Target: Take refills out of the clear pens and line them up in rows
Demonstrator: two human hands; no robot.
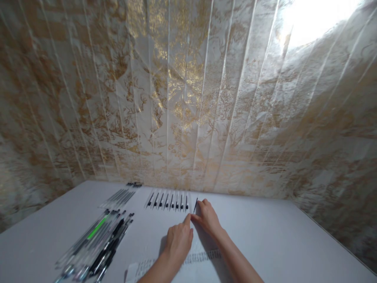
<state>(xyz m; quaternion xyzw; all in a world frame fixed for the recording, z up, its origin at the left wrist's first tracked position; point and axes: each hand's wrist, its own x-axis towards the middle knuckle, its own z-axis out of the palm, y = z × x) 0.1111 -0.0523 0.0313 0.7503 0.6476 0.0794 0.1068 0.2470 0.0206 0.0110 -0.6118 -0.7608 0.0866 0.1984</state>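
Your left hand (178, 241) and right hand (207, 218) are loosely curled, empty; pinch the probably light, slick end pen (195, 205) beside the pen row (167, 201) mid-barrel.

Lit from the upper right, with blown-out glare on the wall (188, 98). Dimmer toward the left edge. Soft shadow on the table (279, 236) between left hand (178, 240) and right hand (207, 218). Bowed outward at the edges; mildly blurred throughout.
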